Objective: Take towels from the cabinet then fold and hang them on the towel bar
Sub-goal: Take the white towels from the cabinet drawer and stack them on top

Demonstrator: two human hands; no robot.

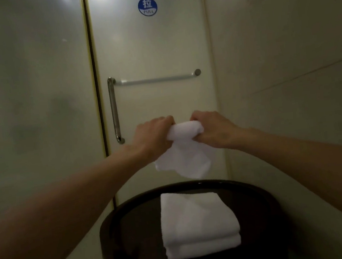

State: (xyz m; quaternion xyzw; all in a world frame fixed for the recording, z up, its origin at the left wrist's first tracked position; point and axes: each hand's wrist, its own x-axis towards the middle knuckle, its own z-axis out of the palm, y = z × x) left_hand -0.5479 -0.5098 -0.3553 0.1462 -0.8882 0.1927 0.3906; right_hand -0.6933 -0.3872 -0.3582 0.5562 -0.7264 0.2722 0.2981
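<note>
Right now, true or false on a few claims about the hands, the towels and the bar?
1. The left hand and the right hand both grip the white towel. True.
2. The white towel is draped over the towel bar. False: it hangs from the hands, below the towel bar in this view.
3. Folded towels lie stacked on the dark round stand. True.
4. The blue sticker on the door reads PUSH. False: it reads PULL.
5. The white towel rests on the folded towels. False: it hangs above them, apart.
</note>
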